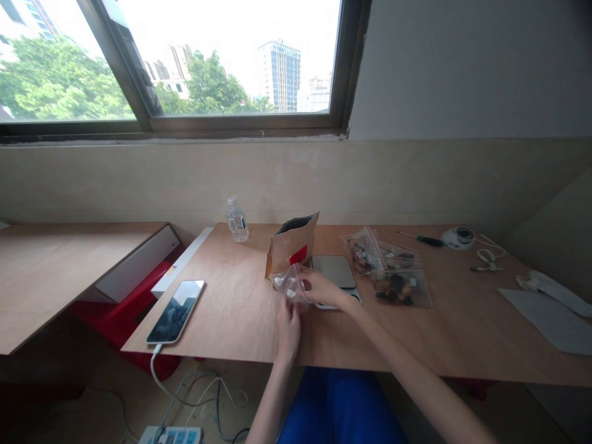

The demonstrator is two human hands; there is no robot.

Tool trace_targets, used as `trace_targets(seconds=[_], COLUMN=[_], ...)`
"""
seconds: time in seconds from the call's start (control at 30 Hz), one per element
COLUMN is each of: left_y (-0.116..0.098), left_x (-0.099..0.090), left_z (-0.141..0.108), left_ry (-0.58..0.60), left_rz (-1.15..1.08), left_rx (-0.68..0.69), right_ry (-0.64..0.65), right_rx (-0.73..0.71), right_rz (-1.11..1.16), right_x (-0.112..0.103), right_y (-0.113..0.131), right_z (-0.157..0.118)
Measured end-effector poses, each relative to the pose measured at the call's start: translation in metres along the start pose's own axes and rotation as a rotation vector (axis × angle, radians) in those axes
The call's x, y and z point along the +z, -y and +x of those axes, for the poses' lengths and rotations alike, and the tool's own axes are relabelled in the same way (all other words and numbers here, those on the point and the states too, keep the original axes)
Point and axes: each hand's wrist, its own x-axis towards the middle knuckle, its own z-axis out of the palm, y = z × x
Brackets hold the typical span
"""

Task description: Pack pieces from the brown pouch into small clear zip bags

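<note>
A clear zip bag (292,285) with a red seal line is between my two hands, in front of a brown paper pouch. My left hand (289,324) grips it from below with closed fingers. At the bag's mouth, my right hand (315,286) has its fingers bent against the film; the fingertips are partly hidden. The paper pouch (289,246) stands upright with its top open and a red patch on its front. Behind my right wrist lies a kitchen scale (335,271), partly covered by my arm. What the clear bag contains is too small to make out.
Zip bags (400,287) with dark and brown pieces lie right of the scale. A water bottle (237,222) stands at the back; a phone (176,311) charges at the left edge. Further right are a screwdriver (430,240), a dome camera (457,237) and a white cable (486,260).
</note>
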Motion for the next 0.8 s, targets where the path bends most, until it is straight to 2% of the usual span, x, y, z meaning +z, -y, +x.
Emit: trace_targets(seconds=[0.2,0.37,0.47,0.8], left_y=[-0.013,-0.021,-0.022,-0.029], left_x=[0.003,0.002,0.001,0.001], left_z=[-0.002,-0.003,-0.003,-0.005], left_ry=[0.007,-0.048,-0.027,0.0], left_rz=[-0.149,-0.179,-0.243,-0.227], left_rx=[-0.145,-0.099,-0.09,-0.041], right_ry=[0.013,0.109,0.152,0.171], right_rx=[0.087,0.112,0.135,0.086], right_rz=[0.077,0.204,0.291,0.419], right_x=[-0.015,-0.016,-0.016,-0.018], right_y=[-0.004,0.007,0.013,0.006], right_z=[-0.006,-0.011,-0.013,-0.023])
